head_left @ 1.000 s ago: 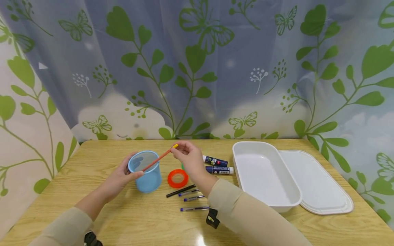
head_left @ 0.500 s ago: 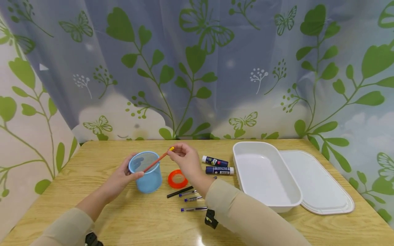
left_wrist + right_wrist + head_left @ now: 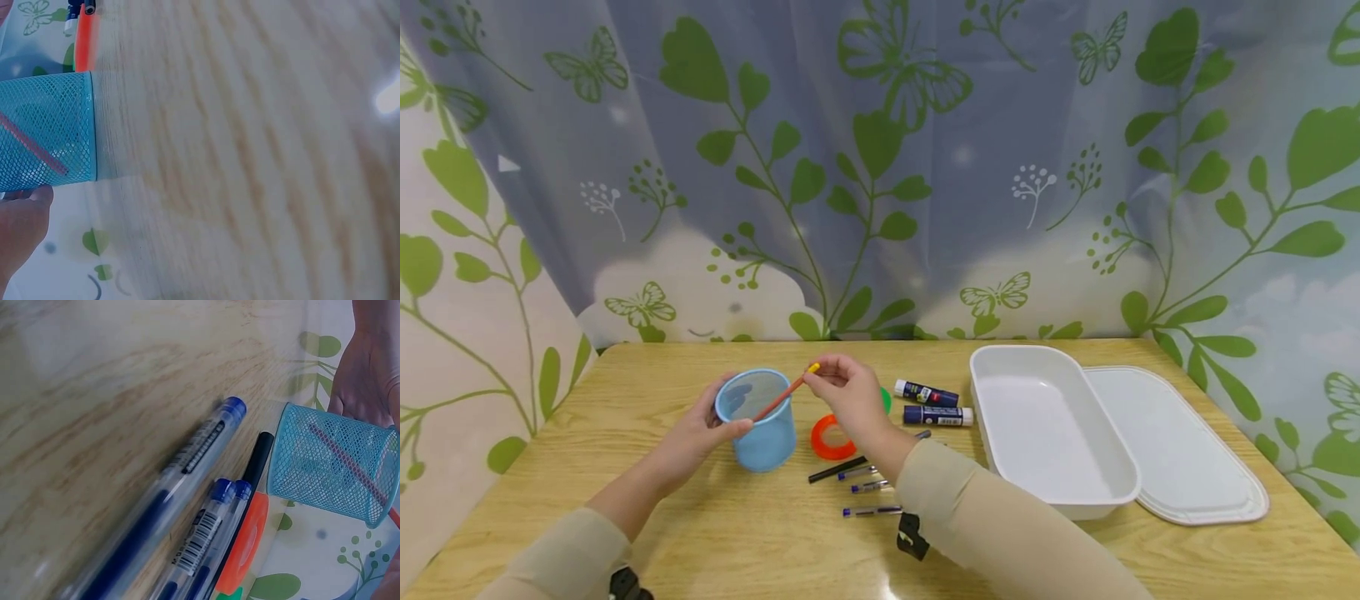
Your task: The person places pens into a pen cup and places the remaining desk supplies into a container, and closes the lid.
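My left hand (image 3: pixel 700 433) grips a light blue mesh pen holder (image 3: pixel 765 448), thumb at the near rim and fingers around its far side. Between thumb and fingers, my right hand (image 3: pixel 853 404) pinches the upper end of a red pencil (image 3: pixel 781 397) with a yellow tip. The pencil slants down over the rim into the holder. Its lower part shows through the mesh in the left wrist view, where the holder (image 3: pixel 47 125) stands close to the wood. The right wrist view also shows the pencil inside the holder (image 3: pixel 331 469).
Right of the holder lie an orange ring (image 3: pixel 820 446), a partly covered green ring (image 3: pixel 887 400), a black pen (image 3: pixel 837 470) and several clear blue-capped pens (image 3: pixel 871 511). Farther right are two glue sticks (image 3: pixel 936 416), a white bin (image 3: pixel 1052 433) and a white lid (image 3: pixel 1202 467).
My right hand has moved slightly left and down, and the pencil reaches further into the holder. More of the glue sticks and green ring shows. The left hand stays put.
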{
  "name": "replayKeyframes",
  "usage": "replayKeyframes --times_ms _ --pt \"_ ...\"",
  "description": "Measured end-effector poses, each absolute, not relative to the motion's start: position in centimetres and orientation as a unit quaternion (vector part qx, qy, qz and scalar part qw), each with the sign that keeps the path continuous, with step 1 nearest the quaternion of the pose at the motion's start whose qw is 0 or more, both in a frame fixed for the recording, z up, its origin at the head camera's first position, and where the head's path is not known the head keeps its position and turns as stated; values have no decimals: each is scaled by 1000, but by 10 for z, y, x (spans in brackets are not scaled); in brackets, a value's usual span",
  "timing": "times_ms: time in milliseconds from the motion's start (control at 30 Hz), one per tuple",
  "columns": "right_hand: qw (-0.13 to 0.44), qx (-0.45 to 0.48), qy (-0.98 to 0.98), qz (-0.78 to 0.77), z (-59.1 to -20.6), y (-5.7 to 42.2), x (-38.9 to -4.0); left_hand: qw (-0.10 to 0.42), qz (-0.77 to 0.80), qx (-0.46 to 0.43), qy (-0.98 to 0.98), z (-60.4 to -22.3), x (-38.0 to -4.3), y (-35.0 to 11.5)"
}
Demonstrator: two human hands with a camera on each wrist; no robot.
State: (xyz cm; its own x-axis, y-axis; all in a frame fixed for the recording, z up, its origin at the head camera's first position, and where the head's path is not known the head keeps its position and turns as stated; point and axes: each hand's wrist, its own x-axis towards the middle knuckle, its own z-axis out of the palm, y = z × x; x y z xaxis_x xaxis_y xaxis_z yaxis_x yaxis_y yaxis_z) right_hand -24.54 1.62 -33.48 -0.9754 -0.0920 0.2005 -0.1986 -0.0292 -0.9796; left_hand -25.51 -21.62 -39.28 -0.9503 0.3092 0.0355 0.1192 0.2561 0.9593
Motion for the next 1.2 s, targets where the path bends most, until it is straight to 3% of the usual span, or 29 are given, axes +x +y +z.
replayKeyframes --times_ms 633,867,1200 --pt "29 123 -707 696 -332 13 -242 74 594 142 789 -389 -256 -213" --pt "24 133 -696 705 -358 10 -264 78 592 138 790 -389 -254 -215" --pt "0 130 -685 717 -367 24 -264 82 595 133 788 -391 -254 -214"
